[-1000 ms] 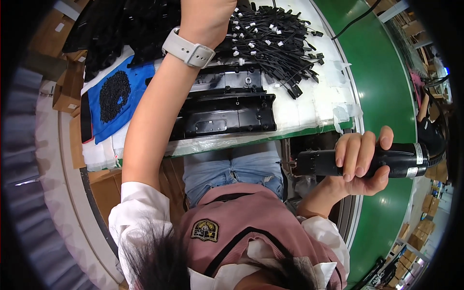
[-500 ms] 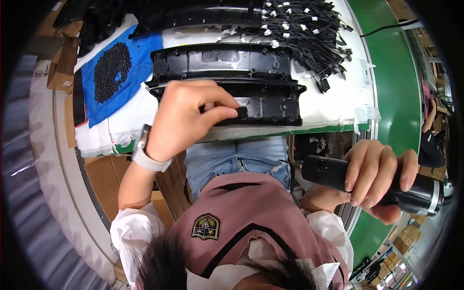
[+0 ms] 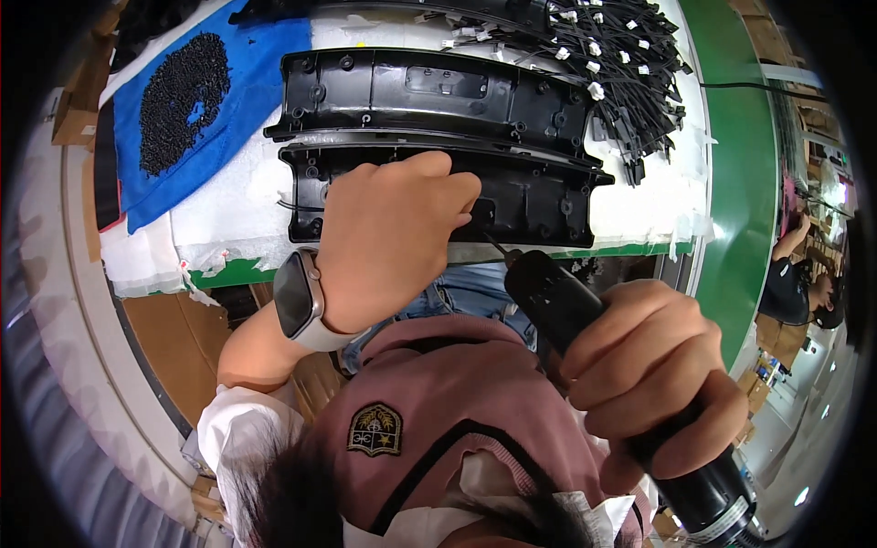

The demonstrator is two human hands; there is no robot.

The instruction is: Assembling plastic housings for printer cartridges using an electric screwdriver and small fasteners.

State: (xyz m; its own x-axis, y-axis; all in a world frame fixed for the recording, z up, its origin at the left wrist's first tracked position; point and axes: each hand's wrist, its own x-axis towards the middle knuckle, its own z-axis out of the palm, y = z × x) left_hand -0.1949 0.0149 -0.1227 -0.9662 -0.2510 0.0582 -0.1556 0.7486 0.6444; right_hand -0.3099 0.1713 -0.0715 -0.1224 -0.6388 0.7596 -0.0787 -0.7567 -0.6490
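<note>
My right hand point(image 3: 653, 374) is wrapped round a black electric screwdriver point(image 3: 559, 300). Its thin bit points up and left, near the front edge of the nearer black plastic panel point(image 3: 544, 203). Over that panel is my left hand point(image 3: 393, 237), its fingers curled and pinched together. The fingertips are mostly hidden and reach a small black rectangular piece point(image 3: 481, 212) in the panel; what they hold cannot be made out. Just behind lies a similar black panel point(image 3: 384, 91), with screw bosses and a raised rectangle inside.
A heap of small black screws point(image 3: 183, 100) lies on a blue cloth point(image 3: 260, 73) at the left. Black cables with white connectors point(image 3: 630, 68) are piled at the back right. A green strip point(image 3: 744, 173) runs along the right, with another person point(image 3: 790, 283) beyond it.
The screwdriver has swung from the right toward the nearer panel, its bit now pointing at it. My left hand stays over the panel, knuckles turned further over. The head view has shifted closer.
</note>
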